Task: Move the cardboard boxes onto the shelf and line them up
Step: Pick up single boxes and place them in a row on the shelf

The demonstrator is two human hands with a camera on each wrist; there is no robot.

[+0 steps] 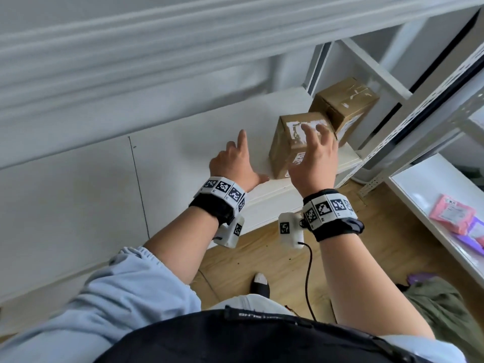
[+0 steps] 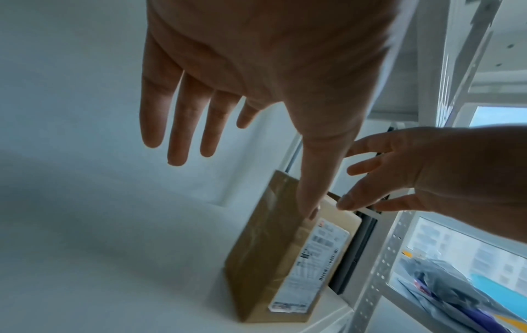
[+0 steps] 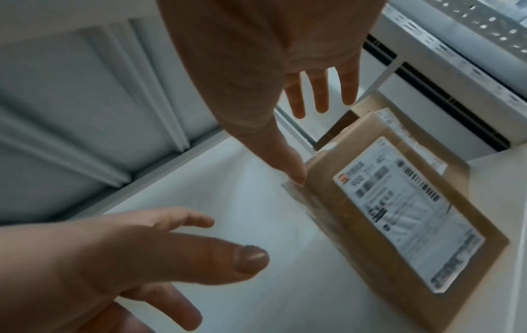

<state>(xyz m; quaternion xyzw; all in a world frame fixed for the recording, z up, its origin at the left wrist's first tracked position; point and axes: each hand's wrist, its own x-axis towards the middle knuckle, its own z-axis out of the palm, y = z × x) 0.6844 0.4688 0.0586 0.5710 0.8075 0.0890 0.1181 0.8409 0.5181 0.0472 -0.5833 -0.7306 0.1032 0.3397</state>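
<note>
I see two cardboard boxes standing on the white shelf, both at its right end. The nearer box sits close to the shelf's front edge, its shipping label facing me; the farther box stands just behind it, toward the back right corner, touching or almost touching it — I cannot tell which. Just past the boxes on the right rises the perforated white upright of the rack, so there is little room on that side. To the left of the nearer box the shelf board runs on bare for a long stretch back to the wall.

My right hand hovers with fingers spread and straight, over the nearer box's top and front, gripping nothing; in the right wrist view its thumb tip lies at the box's left edge, though contact is unclear. My left hand is also spread and holds nothing, over bare board to the left of the box, thumb out toward it.

Lower right, a second white shelf carries pink and purple packets.
</note>
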